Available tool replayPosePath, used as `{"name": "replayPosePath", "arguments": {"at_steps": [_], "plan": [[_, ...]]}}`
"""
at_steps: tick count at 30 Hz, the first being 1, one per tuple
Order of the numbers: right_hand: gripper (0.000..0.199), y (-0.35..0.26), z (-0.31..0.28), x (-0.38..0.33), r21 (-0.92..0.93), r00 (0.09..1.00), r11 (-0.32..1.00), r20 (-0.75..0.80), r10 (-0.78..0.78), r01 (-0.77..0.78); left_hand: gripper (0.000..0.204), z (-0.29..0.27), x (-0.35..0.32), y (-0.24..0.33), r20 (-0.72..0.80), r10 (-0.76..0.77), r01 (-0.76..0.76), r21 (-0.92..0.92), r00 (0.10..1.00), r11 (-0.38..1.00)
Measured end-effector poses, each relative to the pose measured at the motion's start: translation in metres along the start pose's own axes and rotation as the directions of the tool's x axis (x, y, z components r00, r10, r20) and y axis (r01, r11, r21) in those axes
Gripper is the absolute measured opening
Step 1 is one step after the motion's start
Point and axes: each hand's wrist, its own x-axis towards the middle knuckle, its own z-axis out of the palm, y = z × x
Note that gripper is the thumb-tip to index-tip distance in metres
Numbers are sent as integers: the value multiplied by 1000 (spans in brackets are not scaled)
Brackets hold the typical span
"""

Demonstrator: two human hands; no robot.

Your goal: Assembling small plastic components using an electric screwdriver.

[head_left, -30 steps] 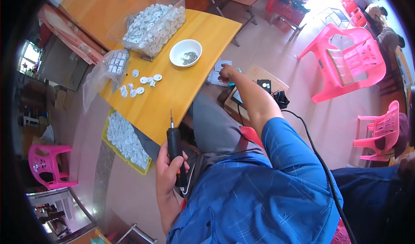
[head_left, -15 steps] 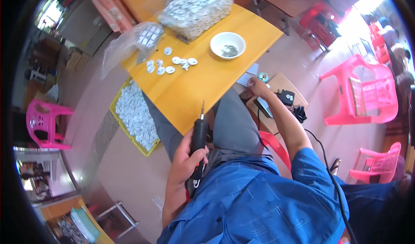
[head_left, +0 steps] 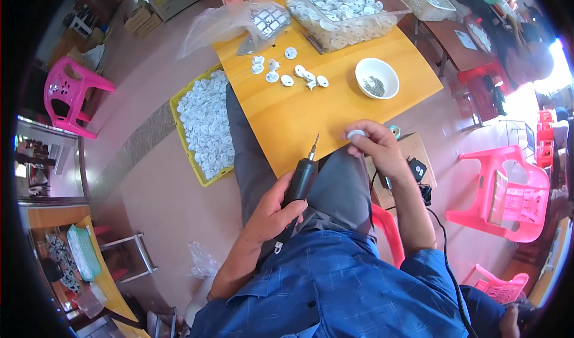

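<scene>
My left hand (head_left: 272, 209) grips a black electric screwdriver (head_left: 299, 179) over my lap, its bit pointing up toward the near edge of the yellow table (head_left: 299, 113). My right hand (head_left: 373, 146) is closed on a small white round plastic part (head_left: 357, 134) just at that table edge, right of the bit. Several loose white round parts (head_left: 287, 75) lie farther up the table. A white bowl (head_left: 376, 78) with small dark screws stands to the right of them.
A clear bin (head_left: 344, 9) of white parts and a plastic bag (head_left: 239, 24) sit at the table's far side. A yellow tray (head_left: 203, 122) full of white parts lies on the floor at left. Pink plastic chairs (head_left: 508, 194) stand to the right, another pink chair (head_left: 72, 96) at left.
My right hand has come back from the box on the right to the table's near edge with a white part in it. The view has swung; the screwdriver stays in my left hand.
</scene>
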Motion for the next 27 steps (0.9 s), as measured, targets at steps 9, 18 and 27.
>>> {"name": "replayPosePath", "arguments": {"at_steps": [9,18,27], "plan": [[17,38,45,71,41,996,997,69,-62,60,61,-20,8,-7,-46,21,-20,10,999,1000],[15,45,52,86,117,998,993,60,-19,12,60,-23,25,0,-84,46,-40,80,995,996],[15,45,52,87,132,1000,991,19,-9,6,60,-22,37,-2,-86,39,-25,162,996,986]]}}
